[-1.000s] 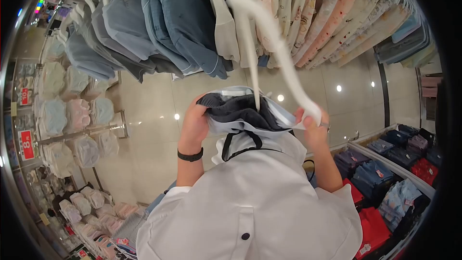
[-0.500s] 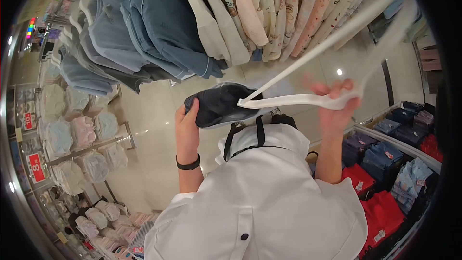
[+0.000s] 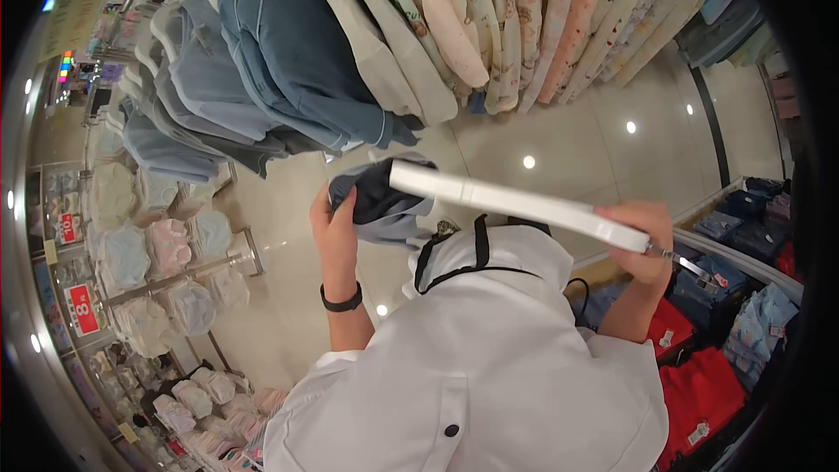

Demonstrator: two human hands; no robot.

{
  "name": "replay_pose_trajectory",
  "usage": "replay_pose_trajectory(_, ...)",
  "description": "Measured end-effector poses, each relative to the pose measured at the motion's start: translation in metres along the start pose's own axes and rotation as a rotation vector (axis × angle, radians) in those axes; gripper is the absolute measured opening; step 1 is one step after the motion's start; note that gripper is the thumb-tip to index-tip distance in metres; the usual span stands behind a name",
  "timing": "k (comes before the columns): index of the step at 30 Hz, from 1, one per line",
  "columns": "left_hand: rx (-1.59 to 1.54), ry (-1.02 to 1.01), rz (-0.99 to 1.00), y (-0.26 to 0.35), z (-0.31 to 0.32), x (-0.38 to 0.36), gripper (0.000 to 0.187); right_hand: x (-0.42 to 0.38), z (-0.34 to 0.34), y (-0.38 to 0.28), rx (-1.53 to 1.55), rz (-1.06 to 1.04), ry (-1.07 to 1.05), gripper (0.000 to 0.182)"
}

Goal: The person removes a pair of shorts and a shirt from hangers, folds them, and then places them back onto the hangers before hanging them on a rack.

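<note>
My left hand (image 3: pixel 336 232), with a black band on its wrist, grips the edge of a dark navy and grey-blue garment (image 3: pixel 371 195) between thumb and fingers. The cloth hangs in loose folds. On the other side my right hand (image 3: pixel 645 240) is closed around a white hanger (image 3: pixel 516 203) near its middle. Its metal hook (image 3: pixel 690 267) sticks out to the lower right, past my fingers. The hanger is seen edge-on, and its far end overlaps the garment at the opening.
Ahead, a rack carries blue shirts (image 3: pixel 306 61) and pale printed clothes (image 3: pixel 524 26). Packs of underwear (image 3: pixel 166 245) hang at left beside red price signs (image 3: pixel 83 309). Folded jeans (image 3: pixel 703 284) and red clothes (image 3: pixel 699 398) fill bins at right. Tiled floor (image 3: pixel 577 144) lies between.
The hanger has turned from a wide V to edge-on, and its hook now points to the lower right. My right hand has moved right and down. The garment hangs looser.
</note>
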State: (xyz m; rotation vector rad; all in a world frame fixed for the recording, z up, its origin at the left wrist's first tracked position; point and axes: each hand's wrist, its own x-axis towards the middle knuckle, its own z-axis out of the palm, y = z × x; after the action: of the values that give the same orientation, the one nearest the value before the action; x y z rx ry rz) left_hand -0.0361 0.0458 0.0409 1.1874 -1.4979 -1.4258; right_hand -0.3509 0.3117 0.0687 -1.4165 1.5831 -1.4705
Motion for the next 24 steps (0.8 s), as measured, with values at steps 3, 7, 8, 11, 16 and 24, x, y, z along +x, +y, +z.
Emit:
replay_pose_trajectory(3, 0.127, -0.058, 0.063, 0.003, -0.004, -0.005, 0.015, 0.014, 0.014, -0.012, -0.148, -0.120, -0.058, 0.044)
replay_pose_trajectory(7, 0.378, -0.046, 0.223, 0.010, -0.005, -0.012, 0.017, 0.041, 0.033, -0.025, -0.206, -0.056, -0.191, 0.049)
replay_pose_trajectory(8, 0.412, -0.007, 0.245, 0.012, -0.009, -0.012, 0.017, 0.045, 0.035, -0.024, -0.196, -0.049, -0.215, 0.049)
replay_pose_trajectory(11, 0.486, 0.088, 0.272, 0.026, -0.011, -0.022, 0.013, 0.056, 0.045, -0.023, -0.191, -0.067, -0.277, 0.049)
replay_pose_trajectory(16, 0.548, -0.024, 0.343, 0.033, 0.000, -0.025, 0.014, 0.063, 0.059, -0.037, -0.202, 0.006, -0.328, 0.043)
replay_pose_trajectory(24, 0.650, -0.178, 0.481, 0.044, 0.012, -0.029, 0.019, 0.072, 0.086, -0.048, -0.104, 0.044, -0.284, 0.037)
